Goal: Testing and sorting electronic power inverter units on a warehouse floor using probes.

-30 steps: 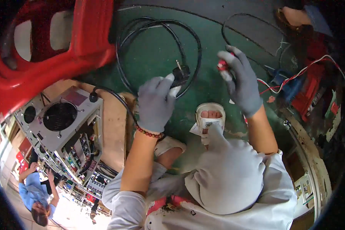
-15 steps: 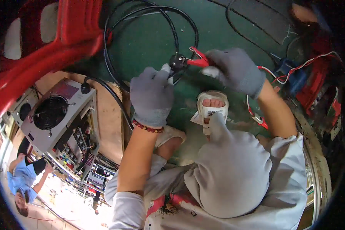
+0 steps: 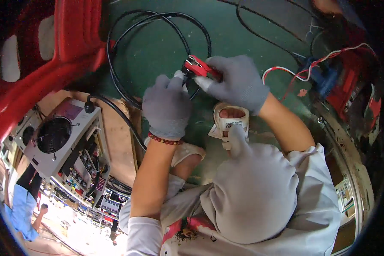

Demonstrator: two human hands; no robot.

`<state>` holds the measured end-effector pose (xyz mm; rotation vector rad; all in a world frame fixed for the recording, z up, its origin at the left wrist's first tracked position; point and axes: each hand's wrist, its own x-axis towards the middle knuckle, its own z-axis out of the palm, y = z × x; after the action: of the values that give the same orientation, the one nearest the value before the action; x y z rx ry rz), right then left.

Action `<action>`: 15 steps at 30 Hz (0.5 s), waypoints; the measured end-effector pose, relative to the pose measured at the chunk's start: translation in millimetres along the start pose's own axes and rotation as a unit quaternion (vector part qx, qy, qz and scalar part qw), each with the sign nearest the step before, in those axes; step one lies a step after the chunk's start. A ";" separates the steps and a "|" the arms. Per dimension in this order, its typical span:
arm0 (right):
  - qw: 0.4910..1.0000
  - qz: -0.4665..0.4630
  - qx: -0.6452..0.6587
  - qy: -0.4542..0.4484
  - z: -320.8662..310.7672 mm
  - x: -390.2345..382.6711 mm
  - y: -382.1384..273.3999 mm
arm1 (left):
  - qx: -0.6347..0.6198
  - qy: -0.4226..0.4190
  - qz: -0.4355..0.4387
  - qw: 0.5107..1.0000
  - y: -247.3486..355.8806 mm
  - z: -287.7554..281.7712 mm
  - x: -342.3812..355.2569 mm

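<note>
My left hand (image 3: 167, 104), in a grey glove, is closed around a black plug (image 3: 186, 72) on a thick black cable. My gloved right hand (image 3: 240, 81) grips a red alligator clip (image 3: 195, 67). The clip's metal jaws are over the plug's face and hide much of it; whether they bite on a pin I cannot tell. Loops of the black cable (image 3: 210, 42) lie on the green floor beyond my hands. Beside the right wrist runs a twisted pair of red and white wires (image 3: 304, 77).
A red metal frame (image 3: 42, 81) stands at the left. Below it, a grey cabinet (image 3: 83, 121) with a round fan (image 3: 54, 135) sits beside a wooden board (image 3: 117, 141). A person in blue (image 3: 23, 209) is at the lower left. A blue object (image 3: 326, 87) lies at the right.
My right hand has moved left, bringing the red clip over the plug's face. The red and white wires have shifted. A second red clip below my right wrist is out of sight now.
</note>
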<state>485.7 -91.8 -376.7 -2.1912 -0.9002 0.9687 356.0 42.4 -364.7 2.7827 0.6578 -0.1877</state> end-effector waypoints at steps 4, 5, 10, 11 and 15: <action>0.995 -0.017 0.069 0.066 10.0 -1.1 -2.2 | -0.007 0.017 0.013 1.000 -6.0 0.1 2.5; 0.997 -0.006 0.056 0.056 12.9 0.4 -0.6 | 0.002 -0.005 0.001 1.000 -10.0 2.5 3.7; 0.998 0.052 0.008 0.028 14.3 34.2 -1.1 | -0.053 0.021 0.026 0.998 -30.2 30.0 20.2; 0.998 0.059 -0.002 0.001 13.1 46.0 -3.0 | -0.078 0.029 0.018 0.996 -35.8 37.7 26.7; 0.994 0.037 -0.077 -0.069 16.4 76.0 -10.6 | -0.098 0.015 -0.038 0.994 -61.6 62.1 59.0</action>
<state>507.9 -23.8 -409.0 -2.3231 -0.9918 1.1318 376.5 101.9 -449.5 2.5793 0.7477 -0.0897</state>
